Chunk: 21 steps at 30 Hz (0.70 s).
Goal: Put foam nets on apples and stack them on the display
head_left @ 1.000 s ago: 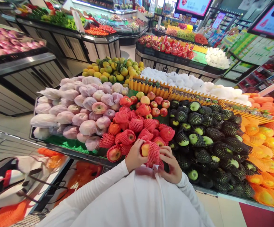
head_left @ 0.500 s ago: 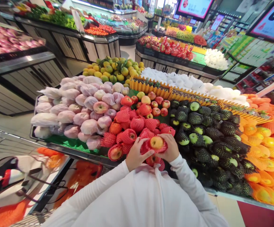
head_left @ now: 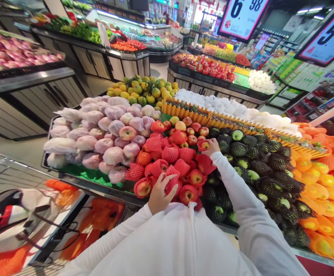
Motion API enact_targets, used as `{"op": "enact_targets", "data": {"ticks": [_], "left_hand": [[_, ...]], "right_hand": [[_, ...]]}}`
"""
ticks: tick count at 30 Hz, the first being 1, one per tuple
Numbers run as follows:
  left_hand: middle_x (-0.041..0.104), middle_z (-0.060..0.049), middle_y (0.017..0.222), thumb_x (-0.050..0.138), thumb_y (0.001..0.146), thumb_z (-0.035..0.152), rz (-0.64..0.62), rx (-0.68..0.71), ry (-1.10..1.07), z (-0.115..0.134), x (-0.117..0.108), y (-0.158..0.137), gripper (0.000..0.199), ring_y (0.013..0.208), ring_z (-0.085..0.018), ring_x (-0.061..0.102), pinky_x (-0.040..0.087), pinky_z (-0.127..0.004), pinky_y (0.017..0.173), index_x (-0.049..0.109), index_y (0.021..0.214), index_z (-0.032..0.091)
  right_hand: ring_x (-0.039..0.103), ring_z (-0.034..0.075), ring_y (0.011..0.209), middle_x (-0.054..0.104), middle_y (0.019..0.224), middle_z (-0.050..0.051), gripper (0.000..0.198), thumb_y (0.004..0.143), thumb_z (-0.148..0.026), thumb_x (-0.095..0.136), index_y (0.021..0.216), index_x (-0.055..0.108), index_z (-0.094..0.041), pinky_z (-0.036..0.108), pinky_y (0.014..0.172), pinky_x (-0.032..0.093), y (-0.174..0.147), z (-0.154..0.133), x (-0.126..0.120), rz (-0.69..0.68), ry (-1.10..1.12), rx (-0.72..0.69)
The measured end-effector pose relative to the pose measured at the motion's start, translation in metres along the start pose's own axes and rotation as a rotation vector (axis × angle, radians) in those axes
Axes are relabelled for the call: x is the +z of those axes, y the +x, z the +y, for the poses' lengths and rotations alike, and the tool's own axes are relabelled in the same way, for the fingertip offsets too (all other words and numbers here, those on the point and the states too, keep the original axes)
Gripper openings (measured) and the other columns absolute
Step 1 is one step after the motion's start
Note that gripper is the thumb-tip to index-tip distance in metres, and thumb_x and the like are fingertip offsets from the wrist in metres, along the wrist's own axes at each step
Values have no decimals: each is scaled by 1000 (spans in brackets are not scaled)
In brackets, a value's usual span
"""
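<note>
My left hand (head_left: 160, 194) curls around a red foam-netted apple (head_left: 172, 181) at the near side of the apple heap, thumb and fingers on either side of it. Farther out, my right hand (head_left: 211, 147) grips another apple (head_left: 204, 145) in red netting, at the heap's right edge beside the black-netted green fruit. More apples in red foam nets (head_left: 169, 153) lie between and around both hands. Behind them sit several bare apples (head_left: 190, 131).
Bagged pinkish fruit (head_left: 88, 142) fills the left of the stand. Black-netted green fruit (head_left: 255, 153) and orange-netted fruit (head_left: 325, 191) lie to the right. A yellow zigzag divider (head_left: 184, 109) runs behind. A shopping cart with a bag (head_left: 25, 214) stands at lower left.
My hands have parted from the netted apple they held together near my chest. The right one has reached forward to the heap's right edge; the left has lowered onto the near apples.
</note>
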<state>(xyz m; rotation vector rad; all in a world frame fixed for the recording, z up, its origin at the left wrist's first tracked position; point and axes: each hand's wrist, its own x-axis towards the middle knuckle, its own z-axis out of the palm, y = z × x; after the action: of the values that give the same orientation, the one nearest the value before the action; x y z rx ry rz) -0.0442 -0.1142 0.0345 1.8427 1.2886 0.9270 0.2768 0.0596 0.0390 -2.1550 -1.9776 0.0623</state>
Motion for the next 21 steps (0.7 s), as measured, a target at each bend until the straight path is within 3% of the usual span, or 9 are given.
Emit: {"op": "enact_targets", "data": {"ticks": [4, 7, 9, 12, 16, 21], "left_hand": [[59, -12, 124, 49, 91, 38, -2, -10, -4, 2, -2, 0, 39, 130, -27, 47, 41, -42, 107, 61, 123, 20], [58, -12, 126, 49, 91, 37, -7, -26, -3, 4, -2, 1, 39, 130, -27, 47, 42, -43, 106, 61, 123, 20], [57, -13, 127, 48, 90, 38, -7, -34, 7, 4, -1, 2, 39, 131, -28, 47, 42, -44, 106, 62, 122, 19], [57, -15, 128, 48, 91, 39, -21, -34, 17, 1, 1, 3, 41, 130, -30, 47, 41, -45, 107, 62, 123, 17], [56, -15, 129, 47, 91, 38, -19, -31, 29, -3, 4, 5, 41, 133, -30, 44, 41, -47, 107, 61, 123, 17], [52, -12, 135, 52, 86, 30, -2, 79, 24, -4, 8, 3, 51, 141, -30, 32, 36, -47, 112, 49, 136, 18]], "right_hand": [[41, 35, 120, 50, 127, 17, 50, 68, -21, 74, 115, 58, -13, 46, 98, 38, 16, -11, 5, -155, -214, -127], [42, 30, 123, 52, 128, 13, 28, 88, -25, 58, 114, 60, -15, 47, 98, 39, 18, -21, 19, -319, -321, -201], [45, 26, 123, 54, 128, 10, 24, 93, -27, 53, 112, 61, -16, 46, 99, 40, 19, -27, 27, -427, -372, -238], [48, 26, 123, 55, 129, 10, 29, 92, -30, 57, 118, 60, -17, 47, 101, 40, 24, -34, 30, -536, -418, -280], [47, 28, 126, 51, 137, 12, 53, 85, -38, 67, 132, 53, -17, 48, 104, 39, 30, -46, 25, -575, -405, -366], [57, 26, 114, 61, 124, 14, 53, 82, -42, 69, 125, 57, -14, 47, 101, 42, 20, -55, 35, -583, -396, -374]]}}
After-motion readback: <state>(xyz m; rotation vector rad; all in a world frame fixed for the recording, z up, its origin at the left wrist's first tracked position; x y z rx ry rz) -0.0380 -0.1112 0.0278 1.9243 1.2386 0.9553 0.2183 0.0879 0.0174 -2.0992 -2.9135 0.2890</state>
